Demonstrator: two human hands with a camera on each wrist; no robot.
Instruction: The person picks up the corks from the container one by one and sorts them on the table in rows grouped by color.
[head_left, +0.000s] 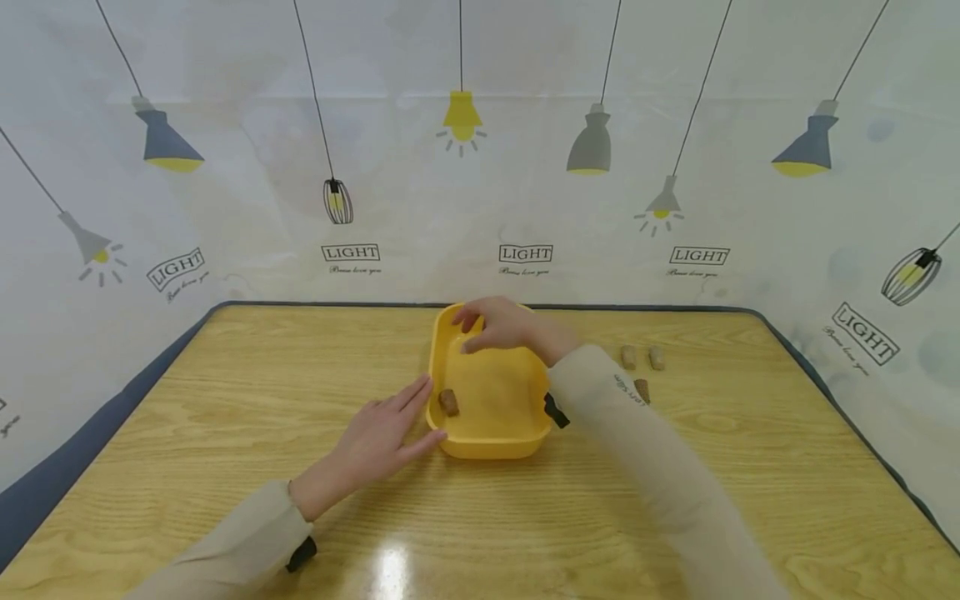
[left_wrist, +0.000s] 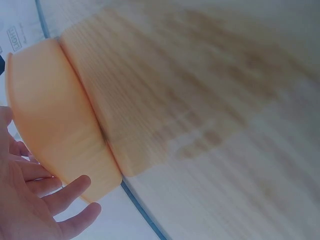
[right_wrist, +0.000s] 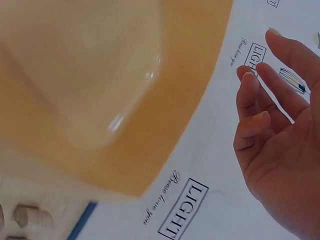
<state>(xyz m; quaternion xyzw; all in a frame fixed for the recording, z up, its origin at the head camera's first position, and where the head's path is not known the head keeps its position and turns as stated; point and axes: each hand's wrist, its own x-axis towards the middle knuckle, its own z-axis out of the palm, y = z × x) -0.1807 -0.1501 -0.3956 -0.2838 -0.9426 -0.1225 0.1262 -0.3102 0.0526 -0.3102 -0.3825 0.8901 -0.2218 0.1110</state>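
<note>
A yellow plastic basin (head_left: 491, 448) stands on the table, with one brown cork (head_left: 448, 402) lying inside near its left wall. My left hand (head_left: 378, 437) is at the basin's left side, its fingertips right at the rim and the thumb at the near left corner. In the left wrist view those fingers (left_wrist: 67, 195) are spread along the outer wall. Over the far part of the basin hangs my right hand (head_left: 498, 323), fingers loosely bent and nothing between them. The right wrist view also shows this hand (right_wrist: 280, 145) holding nothing.
To the right of the basin several corks are on the wooden table (head_left: 247, 392): two farther back, a left cork (head_left: 628, 357) and a right cork (head_left: 657, 358), and a darker cork (head_left: 642, 390) partly behind my right sleeve. A white lamp-print backdrop (head_left: 405, 167) rises behind the table.
</note>
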